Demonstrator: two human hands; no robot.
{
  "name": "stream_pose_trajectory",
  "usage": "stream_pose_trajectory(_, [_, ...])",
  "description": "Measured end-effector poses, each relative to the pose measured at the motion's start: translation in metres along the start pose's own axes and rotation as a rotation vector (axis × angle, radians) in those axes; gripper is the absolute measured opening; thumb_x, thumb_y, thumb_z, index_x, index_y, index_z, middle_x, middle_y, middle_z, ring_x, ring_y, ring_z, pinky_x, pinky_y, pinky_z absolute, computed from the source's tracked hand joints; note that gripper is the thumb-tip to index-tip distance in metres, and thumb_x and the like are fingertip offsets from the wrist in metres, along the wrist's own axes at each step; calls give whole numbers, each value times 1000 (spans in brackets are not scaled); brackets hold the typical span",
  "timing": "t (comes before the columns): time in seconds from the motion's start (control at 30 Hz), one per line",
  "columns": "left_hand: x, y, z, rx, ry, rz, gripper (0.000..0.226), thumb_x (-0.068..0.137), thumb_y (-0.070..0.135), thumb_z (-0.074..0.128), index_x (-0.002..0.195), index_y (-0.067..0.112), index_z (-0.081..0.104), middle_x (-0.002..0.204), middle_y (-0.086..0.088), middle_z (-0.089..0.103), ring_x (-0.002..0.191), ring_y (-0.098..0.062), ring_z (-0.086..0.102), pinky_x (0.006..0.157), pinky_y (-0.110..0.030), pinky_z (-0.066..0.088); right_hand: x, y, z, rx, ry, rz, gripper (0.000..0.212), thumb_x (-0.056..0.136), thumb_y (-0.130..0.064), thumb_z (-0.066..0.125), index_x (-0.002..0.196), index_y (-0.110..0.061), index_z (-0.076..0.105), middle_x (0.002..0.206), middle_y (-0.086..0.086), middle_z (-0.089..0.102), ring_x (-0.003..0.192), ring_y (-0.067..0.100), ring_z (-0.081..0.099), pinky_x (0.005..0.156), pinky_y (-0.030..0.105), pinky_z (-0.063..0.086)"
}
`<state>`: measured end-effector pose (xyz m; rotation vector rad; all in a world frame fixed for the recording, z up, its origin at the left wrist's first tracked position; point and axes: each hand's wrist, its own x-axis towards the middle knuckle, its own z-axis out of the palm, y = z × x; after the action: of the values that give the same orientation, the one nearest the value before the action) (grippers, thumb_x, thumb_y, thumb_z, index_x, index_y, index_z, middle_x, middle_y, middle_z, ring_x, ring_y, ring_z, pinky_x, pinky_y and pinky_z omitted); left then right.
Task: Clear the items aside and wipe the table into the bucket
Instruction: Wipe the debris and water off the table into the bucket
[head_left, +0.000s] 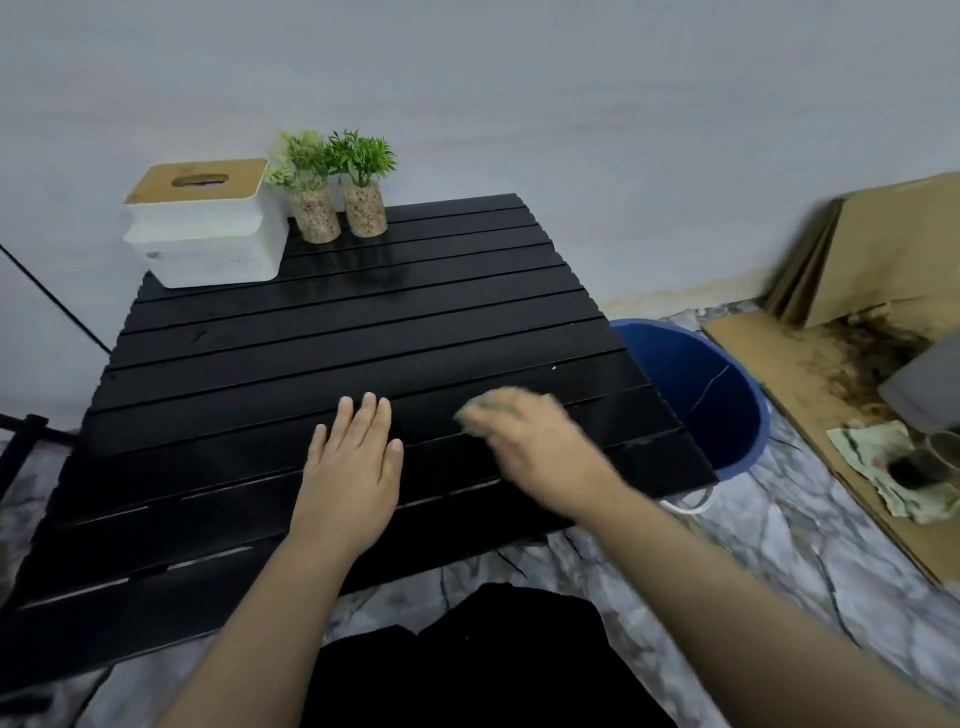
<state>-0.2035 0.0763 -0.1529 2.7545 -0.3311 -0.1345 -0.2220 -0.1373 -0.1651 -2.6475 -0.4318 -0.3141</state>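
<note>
A person's view looks down on a black slatted table (332, 332) against a pale wall. The left hand (350, 467) lies flat and open on the near slats, fingers spread, bracing the table. The right hand (540, 452) is blurred with motion just beside it, curled around what seems to be a greenish sponge or cloth (491, 408), though the blur makes it hard to say which. A white tissue box (208, 234) and two small potted plants (337, 192) stand together at the far left corner, so clearing aside looks done and wiping is the step in hand. A blue bucket (696, 395) sits on the floor, tucked against the table's right edge with its mouth just below the tabletop. The next move likely calls for sweeping toward that right edge, so any crumbs fall into the bucket and not through the gaps between slats.
</note>
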Motion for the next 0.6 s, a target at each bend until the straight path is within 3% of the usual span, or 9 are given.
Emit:
stream_pose_trajectory(0.13, [-21,19,13,-17,-18,53,52,98,34,15,147,21,5,158,7,-1,144,-9,-11,117,-33,-7,-22,68,-35,-102,198,579,37,92,-15,40,128,-19,50,135,7,48,127,28,39,105,51,25])
stream_pose_trajectory(0.17, [-24,22,16,-12,-18,58,52,98,34,15,147,21,4,158,7,-1,144,-9,-11,117,-33,-8,-22,60,-33,-138,233,628,37,91,-14,42,127,-18,50,135,7,48,126,29,39,104,50,25])
stream_pose_trajectory(0.2, [-26,23,18,-1,-16,61,52,98,35,15,147,21,4,158,7,-2,144,-9,-12,117,-33,-8,-20,43,-25,-173,227,595,37,88,-12,44,124,-18,52,132,8,50,123,30,42,101,50,30])
stream_pose_trajectory(0.27, [-26,23,21,23,-4,64,52,98,35,15,147,21,4,158,7,-2,143,-8,-12,118,-34,-8,-16,0,-1,-149,179,360,37,83,-12,44,119,-18,55,124,9,56,116,32,48,94,48,37])
stream_pose_trajectory(0.37, [-26,23,23,56,6,65,53,98,35,16,147,20,4,158,6,-2,144,-10,-11,118,-35,-6,-31,-39,16,-45,35,127,43,86,-22,33,125,-17,53,131,11,54,123,32,47,103,51,34])
stream_pose_trajectory(0.47, [-26,27,23,73,5,33,53,98,34,15,147,20,3,158,6,-3,144,-11,-11,119,-36,-5,-41,7,-14,-51,28,217,42,92,-23,35,133,-22,45,142,5,44,134,24,35,110,50,21])
stream_pose_trajectory(0.6, [-21,57,27,55,53,-15,53,97,35,15,147,19,7,158,4,2,145,-15,-6,119,-41,-2,-50,69,-50,-70,92,458,40,95,-17,43,135,-21,43,145,5,39,135,27,30,109,48,19])
